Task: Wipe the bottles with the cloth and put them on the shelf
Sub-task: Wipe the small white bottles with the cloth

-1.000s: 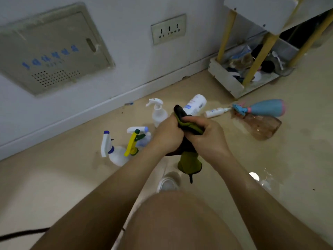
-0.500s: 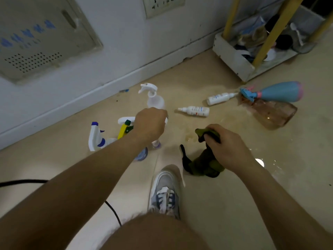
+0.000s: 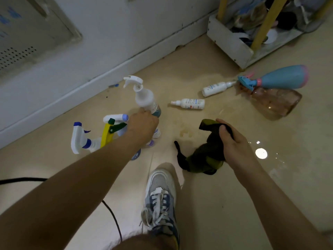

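Spreading across nearly the whole view, the beige floor [image 3: 216, 204] is shiny and wet toward 3 o'clock, and a pale wall [image 3: 126, 29] runs from 9 round to 12 o'clock. At 1 o'clock stands the shelf [image 3: 230, 46], a white tray on yellow legs [image 3: 264, 20] with jumbled things inside (too cluttered to name). A sneaker [image 3: 160, 195] is planted at 6 o'clock between the person's forearms. At 2 o'clock a blue bottle [image 3: 284, 78] with a pink base lies on its side, resting on a clear pink bottle [image 3: 275, 101] that is also lying down. The cloth [image 3: 207, 156], dark green and black, hangs bunched at 4 o'clock, clenched in the right hand [image 3: 234, 145], whose thumb presses into the folds. At 10 o'clock the left hand [image 3: 144, 127] is wrapped round the middle of a white spray bottle [image 3: 146, 100], which leans with its trigger toward the wall. Just at that hand's 9 o'clock stands a cluster: a blue-trigger sprayer [image 3: 77, 139], a yellow sprayer [image 3: 106, 134] and a lavender-tipped sprayer [image 3: 115, 118]. Two little bottles lie flat on the floor, the nearer small bottle [image 3: 191, 104] at 1 o'clock and the farther small bottle [image 3: 214, 88] beyond it, its nozzle nearly touching the blue bottle's trigger. A black cable [image 3: 111, 213] curves off at 7 o'clock.
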A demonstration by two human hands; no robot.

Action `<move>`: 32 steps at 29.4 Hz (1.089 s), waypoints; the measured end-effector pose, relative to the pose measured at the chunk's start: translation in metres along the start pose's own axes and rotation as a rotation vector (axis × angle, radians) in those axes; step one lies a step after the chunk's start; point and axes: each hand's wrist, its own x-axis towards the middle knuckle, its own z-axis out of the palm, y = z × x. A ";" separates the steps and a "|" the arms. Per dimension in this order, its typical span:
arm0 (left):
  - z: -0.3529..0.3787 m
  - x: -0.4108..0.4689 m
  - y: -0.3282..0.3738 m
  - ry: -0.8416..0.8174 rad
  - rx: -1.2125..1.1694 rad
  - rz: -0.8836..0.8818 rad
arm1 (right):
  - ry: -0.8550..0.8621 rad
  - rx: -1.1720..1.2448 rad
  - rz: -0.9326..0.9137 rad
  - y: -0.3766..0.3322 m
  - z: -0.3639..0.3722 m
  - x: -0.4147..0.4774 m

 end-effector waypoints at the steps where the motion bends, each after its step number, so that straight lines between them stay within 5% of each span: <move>1: 0.001 0.000 0.000 -0.010 -0.004 -0.013 | 0.009 0.070 0.092 0.001 -0.001 0.001; 8: -0.004 0.001 -0.002 -0.072 0.026 -0.054 | 0.031 0.396 0.333 0.002 -0.019 0.000; 12: -0.016 0.001 -0.002 0.107 0.052 -0.010 | 0.064 0.519 0.355 0.005 -0.027 0.007; 14: -0.020 0.008 0.004 0.247 -0.018 0.061 | 0.082 0.597 0.372 0.006 -0.028 0.010; 17: -0.018 0.035 0.024 0.241 -0.316 0.116 | 0.080 0.705 0.388 0.001 -0.024 0.010; 19: -0.020 0.055 0.038 0.177 -0.450 0.121 | 0.085 0.669 0.362 0.000 -0.019 0.012; 27: -0.018 0.135 0.082 0.058 -0.507 -0.003 | 0.156 -0.095 -0.061 0.001 -0.041 0.012; 29: -0.016 0.139 0.088 0.106 -0.427 -0.030 | 0.240 -0.072 -0.048 0.009 -0.049 0.016; 32: -0.016 0.133 0.093 0.049 -0.431 -0.040 | 0.288 0.319 0.134 0.013 -0.055 0.019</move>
